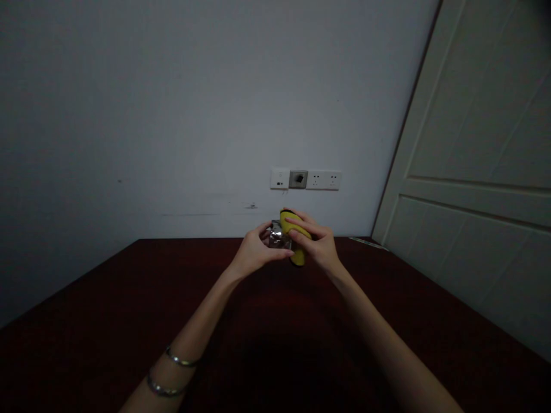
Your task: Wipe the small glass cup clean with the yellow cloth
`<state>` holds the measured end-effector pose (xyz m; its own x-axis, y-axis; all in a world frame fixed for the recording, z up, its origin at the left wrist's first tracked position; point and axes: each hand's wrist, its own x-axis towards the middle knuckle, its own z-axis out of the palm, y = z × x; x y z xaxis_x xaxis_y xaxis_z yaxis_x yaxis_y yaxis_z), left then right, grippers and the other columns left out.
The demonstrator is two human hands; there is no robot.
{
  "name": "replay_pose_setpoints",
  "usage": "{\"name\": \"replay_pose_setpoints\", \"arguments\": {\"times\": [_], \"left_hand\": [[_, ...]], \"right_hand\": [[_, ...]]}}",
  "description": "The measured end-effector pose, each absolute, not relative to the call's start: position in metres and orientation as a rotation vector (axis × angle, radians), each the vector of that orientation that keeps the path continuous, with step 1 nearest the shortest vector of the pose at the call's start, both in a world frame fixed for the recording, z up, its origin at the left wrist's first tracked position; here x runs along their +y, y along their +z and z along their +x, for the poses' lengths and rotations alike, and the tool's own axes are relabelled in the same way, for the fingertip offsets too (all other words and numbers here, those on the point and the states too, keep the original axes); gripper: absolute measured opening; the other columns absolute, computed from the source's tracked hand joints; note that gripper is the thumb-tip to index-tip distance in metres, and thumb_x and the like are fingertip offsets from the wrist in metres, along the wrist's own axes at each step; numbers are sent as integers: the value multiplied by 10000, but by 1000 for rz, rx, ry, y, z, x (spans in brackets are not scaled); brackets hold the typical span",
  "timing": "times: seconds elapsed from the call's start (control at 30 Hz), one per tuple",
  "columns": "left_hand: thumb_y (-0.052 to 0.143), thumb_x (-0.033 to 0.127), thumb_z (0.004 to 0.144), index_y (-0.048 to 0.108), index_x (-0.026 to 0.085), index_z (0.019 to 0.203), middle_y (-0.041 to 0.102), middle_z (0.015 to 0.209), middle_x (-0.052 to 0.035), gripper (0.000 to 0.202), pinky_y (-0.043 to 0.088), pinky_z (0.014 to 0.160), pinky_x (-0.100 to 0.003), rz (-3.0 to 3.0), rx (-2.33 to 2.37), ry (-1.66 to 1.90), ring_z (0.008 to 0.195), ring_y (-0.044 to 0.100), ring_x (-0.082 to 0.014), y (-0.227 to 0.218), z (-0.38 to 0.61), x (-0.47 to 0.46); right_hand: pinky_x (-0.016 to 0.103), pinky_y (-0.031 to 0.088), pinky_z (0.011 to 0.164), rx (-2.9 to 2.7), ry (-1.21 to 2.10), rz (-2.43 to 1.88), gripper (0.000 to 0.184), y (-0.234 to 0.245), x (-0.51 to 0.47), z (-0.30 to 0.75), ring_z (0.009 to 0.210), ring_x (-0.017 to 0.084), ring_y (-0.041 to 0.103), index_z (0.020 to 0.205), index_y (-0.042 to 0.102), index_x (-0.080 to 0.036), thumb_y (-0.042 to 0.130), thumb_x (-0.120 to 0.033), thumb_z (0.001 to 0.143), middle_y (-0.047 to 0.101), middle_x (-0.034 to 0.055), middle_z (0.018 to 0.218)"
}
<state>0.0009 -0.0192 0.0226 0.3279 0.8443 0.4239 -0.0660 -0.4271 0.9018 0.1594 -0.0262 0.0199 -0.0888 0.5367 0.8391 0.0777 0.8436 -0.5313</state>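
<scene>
Past two bangles (162,392) and over the dark red tabletop (107,310), the left hand (253,251) has its fingers around a shiny silver object (276,234), the right hand (322,245) grasps a yellow, dark-edged piece (290,222) beside it, and wall sockets (324,180) sit behind.

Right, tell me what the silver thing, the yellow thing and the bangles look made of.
Silver thing: foil or polished metal, by its bright, uneven glints. Yellow thing: perhaps foam or cloth, matt, without glints; hard to tell. Bangles: probably polished metal, shiny along their curves.
</scene>
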Motion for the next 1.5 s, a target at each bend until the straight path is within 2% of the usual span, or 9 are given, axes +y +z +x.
{"name": "replay_pose_setpoints", "arguments": {"times": [0.1,0.3,0.57,0.77,1.0,1.13,1.3,1.5], "left_hand": [[824,220,470,545,94,1101,639,1104,-143,702,489,879,-420,1693,683,1233,957,631,-238,19,0,-15],[813,217,514,525,124,1170,651,1089,-120,722,501,840,-373,1824,654,1259,975,624,-242,11,-2,-6],[812,346,531,557,148,1151,653,1056,-94,699,482,828,-358,2111,834,1263,938,610,-225,14,-3,-13],[757,270,601,573,153,1113,674,941,-51,557,489,685,-278,2112,896,1260,816,619,-181,15,-5,-14],[814,387,533,543,153,1172,641,1097,-95,732,476,857,-363,2119,803,1245,978,602,-235,16,-3,-16],[824,350,525,520,136,1195,623,1143,-122,766,472,890,-391,1995,741,1202,1020,597,-247,14,-1,-14],[812,299,552,521,103,1179,611,1166,-140,718,470,907,-385,1896,650,1215,1034,594,-243,18,-1,-15],[833,295,509,535,113,1146,617,1141,-128,727,471,901,-391,1972,677,1193,1024,593,-243,19,-2,-18]], "right_hand": [[440,432,996,-1611,431,-497,227,19,-27,158,1130,207,567,981,697,-346,677,-306,759,608,13,1232],[440,403,1025,-1943,320,-476,214,30,-42,161,1203,214,508,946,712,-332,687,-243,753,585,17,1255],[412,449,967,-1627,209,-658,223,23,-35,149,1082,204,585,975,712,-297,666,-227,769,641,53,1153],[416,427,990,-1873,250,-516,260,27,-42,154,1130,209,555,989,701,-334,677,-217,758,598,26,1230],[408,450,956,-1609,438,-643,196,26,-28,161,1049,212,606,937,724,-298,684,-297,745,696,30,1055],[414,446,964,-1549,484,-657,195,24,-26,161,1049,216,608,917,730,-285,687,-330,732,707,26,1035],[389,433,977,-1666,395,-564,211,24,-34,159,1086,210,583,923,727,-306,708,-295,713,641,13,1174],[410,425,990,-1359,496,-654,229,20,-29,151,1055,221,608,921,731,-252,681,-363,727,703,34,1051]]}}
